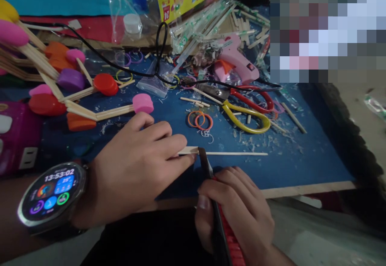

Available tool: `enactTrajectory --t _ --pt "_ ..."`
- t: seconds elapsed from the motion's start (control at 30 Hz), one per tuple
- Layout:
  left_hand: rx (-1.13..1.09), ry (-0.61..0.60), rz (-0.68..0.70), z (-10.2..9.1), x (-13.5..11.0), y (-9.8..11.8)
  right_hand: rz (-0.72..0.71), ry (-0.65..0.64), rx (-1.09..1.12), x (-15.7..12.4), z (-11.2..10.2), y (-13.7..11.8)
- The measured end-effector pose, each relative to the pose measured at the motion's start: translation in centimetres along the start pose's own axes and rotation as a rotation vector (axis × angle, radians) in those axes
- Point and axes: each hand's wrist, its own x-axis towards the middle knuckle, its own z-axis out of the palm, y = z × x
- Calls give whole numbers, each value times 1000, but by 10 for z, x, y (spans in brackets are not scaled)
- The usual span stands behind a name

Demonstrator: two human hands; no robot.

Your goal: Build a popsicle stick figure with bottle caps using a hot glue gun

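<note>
My left hand (141, 169), with a smartwatch on its wrist, presses its fingertips down on the left end of a thin wooden stick (229, 153) lying on the blue mat (301, 153). My right hand (238, 213) is closed round a red and black utility knife (220, 213). The knife's blade tip rests on the stick just right of my left fingertips.
Yellow-handled scissors (247, 117) and red-handled scissors (256, 97) lie behind the stick, with orange rubber bands (200, 120) beside them. A pink glue gun (238, 59), a black cable (144, 73), wrapped sticks and a stick frame with coloured caps (90, 97) crowd the back and left.
</note>
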Motion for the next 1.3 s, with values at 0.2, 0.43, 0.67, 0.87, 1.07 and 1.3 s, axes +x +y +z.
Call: enactTrajectory --t 0.2,0.43,0.67,0.87,1.07,1.3 --pt "-17 -5 -1 0 1 1 -16 -27 -26 0 -1 1" --pt "-13 0 -13 1 0 1 -65 -14 14 -4 -5 2" --pt "-25 -14 -33 1 -1 1 -38 -11 23 -6 0 1" --pt "-21 5 -8 2 -1 0 -5 137 -1 -5 10 0" --pt "-12 9 -7 2 0 1 -10 -26 -6 2 -3 0" --pt "-28 22 -17 3 0 0 -3 48 23 -2 5 0"
